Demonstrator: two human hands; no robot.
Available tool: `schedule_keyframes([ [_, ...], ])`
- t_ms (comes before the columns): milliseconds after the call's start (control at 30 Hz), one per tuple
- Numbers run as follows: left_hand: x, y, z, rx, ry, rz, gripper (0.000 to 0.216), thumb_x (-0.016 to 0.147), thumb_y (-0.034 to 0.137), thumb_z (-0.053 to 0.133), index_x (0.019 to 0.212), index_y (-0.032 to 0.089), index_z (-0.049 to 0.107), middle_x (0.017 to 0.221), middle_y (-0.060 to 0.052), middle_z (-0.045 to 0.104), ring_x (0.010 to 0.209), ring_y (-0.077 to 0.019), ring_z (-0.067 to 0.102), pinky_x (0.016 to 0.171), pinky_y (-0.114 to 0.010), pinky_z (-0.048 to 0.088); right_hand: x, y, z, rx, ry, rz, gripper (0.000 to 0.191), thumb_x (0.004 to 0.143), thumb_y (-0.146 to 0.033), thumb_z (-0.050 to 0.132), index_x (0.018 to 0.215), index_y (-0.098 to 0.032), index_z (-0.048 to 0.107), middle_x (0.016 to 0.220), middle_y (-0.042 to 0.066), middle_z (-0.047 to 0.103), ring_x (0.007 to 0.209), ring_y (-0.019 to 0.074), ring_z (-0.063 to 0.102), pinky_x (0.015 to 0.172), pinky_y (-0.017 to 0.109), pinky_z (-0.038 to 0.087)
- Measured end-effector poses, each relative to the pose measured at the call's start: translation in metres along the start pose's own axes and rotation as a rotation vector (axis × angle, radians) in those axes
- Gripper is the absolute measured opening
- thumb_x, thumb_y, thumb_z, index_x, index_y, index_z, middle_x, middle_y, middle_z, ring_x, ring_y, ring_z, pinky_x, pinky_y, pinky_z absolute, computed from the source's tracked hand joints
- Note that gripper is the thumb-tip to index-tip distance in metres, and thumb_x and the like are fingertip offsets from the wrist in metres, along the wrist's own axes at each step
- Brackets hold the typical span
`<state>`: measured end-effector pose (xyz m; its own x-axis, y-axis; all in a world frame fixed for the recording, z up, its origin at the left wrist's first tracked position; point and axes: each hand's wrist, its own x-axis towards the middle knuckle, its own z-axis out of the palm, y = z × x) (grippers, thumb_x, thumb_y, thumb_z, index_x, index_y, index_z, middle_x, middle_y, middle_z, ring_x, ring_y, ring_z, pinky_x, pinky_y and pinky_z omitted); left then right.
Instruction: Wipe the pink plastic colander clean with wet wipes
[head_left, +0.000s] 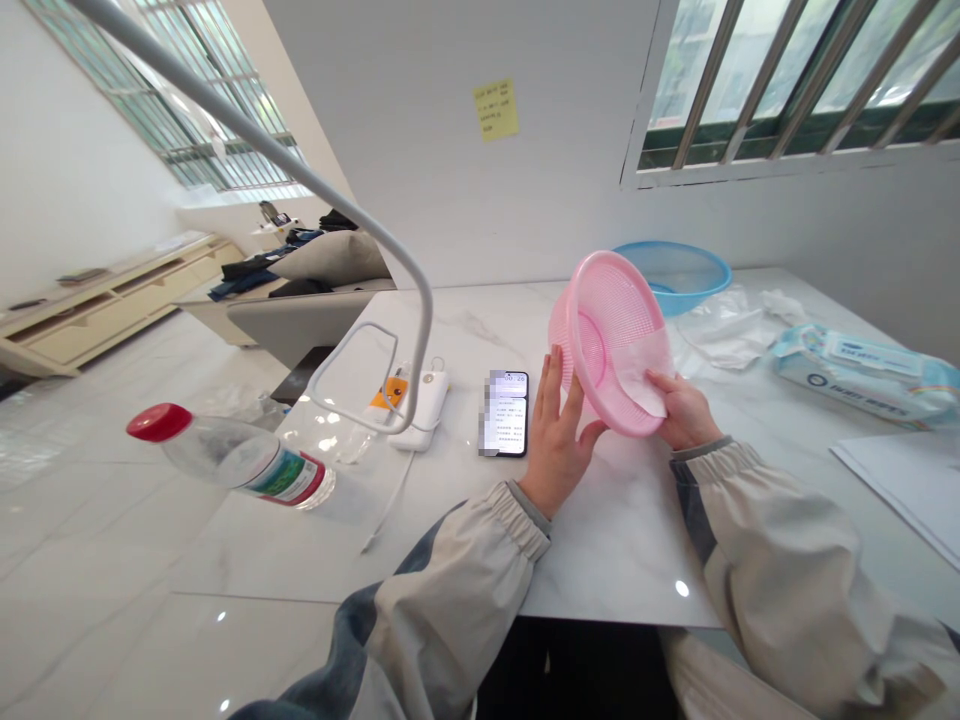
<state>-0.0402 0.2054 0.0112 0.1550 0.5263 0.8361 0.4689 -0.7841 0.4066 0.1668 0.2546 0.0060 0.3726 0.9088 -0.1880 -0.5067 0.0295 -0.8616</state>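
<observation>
1. The pink basket [602,325] is between the two hands, above the near part of the desk [619,545]. It is tilted on its side, with its mouth turned to the right; I think this is so that the inner wall can be seen and reached.

2. The left hand [557,445] is at the left and lower side of the basket. Its fingers are stretched and spread, and they lie against the outer wall, probably to support it. Whether the thumb presses on the rim, I cannot tell.

3. The right hand [684,412] is at the opposite side. Its fingers are closed on a white wipe [636,368], at the rim of the basket. The wipe lies along the inside wall, reaching leftward from these fingers. Some fingertips are hidden, so how they pass around the rim is not clear.

4. The pack of wipes [866,375] lies to the right, beyond the right hand, perhaps for easy reach. The blue basket [679,302] stands behind the pink one, near the wall, with a plastic bag [726,330] in front of it.

5. The phone [506,415] lies face up just left of the left hand, possibly placed there for reading.
</observation>
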Motion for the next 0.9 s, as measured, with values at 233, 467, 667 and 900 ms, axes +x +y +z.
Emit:
schedule_keyframes([
  [233, 0.001, 0.002, -0.001, 0.052, 0.0, 0.0, 0.092, 0.104, 0.032, 0.066, 0.176, 0.031, 0.008, 0.184, -0.014, 0.012, 0.17, -0.0337, 0.016, 0.133, -0.065, 0.034, 0.002, 0.005, 0.0, 0.038, -0.007, 0.048, 0.028, 0.084, -0.009, 0.068, 0.109, -0.017, 0.077, 0.111, 0.009, 0.082, 0.1, 0.0247, 0.079, 0.09, 0.038, 0.07],
  [467, 0.002, 0.005, -0.002, 0.072, -0.032, -0.033, 0.095, 0.105, 0.032, 0.064, 0.176, 0.033, 0.001, 0.185, -0.012, 0.008, 0.171, -0.0331, 0.014, 0.134, -0.064, 0.034, 0.007, 0.007, -0.004, 0.036, -0.015, 0.036, 0.027, 0.085, -0.004, 0.066, 0.108, -0.016, 0.076, 0.109, 0.01, 0.082, 0.096, 0.0246, 0.08, 0.084, 0.034, 0.07],
  [667, 0.002, 0.003, -0.001, 0.03, -0.037, -0.04, 0.099, 0.103, 0.03, 0.069, 0.176, 0.033, 0.002, 0.185, -0.012, 0.008, 0.171, -0.0342, 0.015, 0.133, -0.065, 0.034, 0.011, 0.008, -0.007, 0.047, 0.0, 0.004, 0.029, 0.081, -0.001, 0.068, 0.105, -0.015, 0.076, 0.106, 0.01, 0.082, 0.091, 0.0239, 0.081, 0.08, 0.033, 0.071],
  [900, 0.003, 0.003, -0.002, -0.028, -0.05, -0.059, 0.099, 0.102, 0.034, 0.07, 0.176, 0.035, 0.004, 0.185, -0.011, 0.008, 0.171, -0.0341, 0.015, 0.135, -0.065, 0.032, 0.006, 0.003, 0.0, 0.057, 0.072, -0.012, 0.03, 0.079, 0.001, 0.065, 0.101, -0.016, 0.076, 0.099, 0.008, 0.082, 0.087, 0.022, 0.079, 0.076, 0.031, 0.07],
])
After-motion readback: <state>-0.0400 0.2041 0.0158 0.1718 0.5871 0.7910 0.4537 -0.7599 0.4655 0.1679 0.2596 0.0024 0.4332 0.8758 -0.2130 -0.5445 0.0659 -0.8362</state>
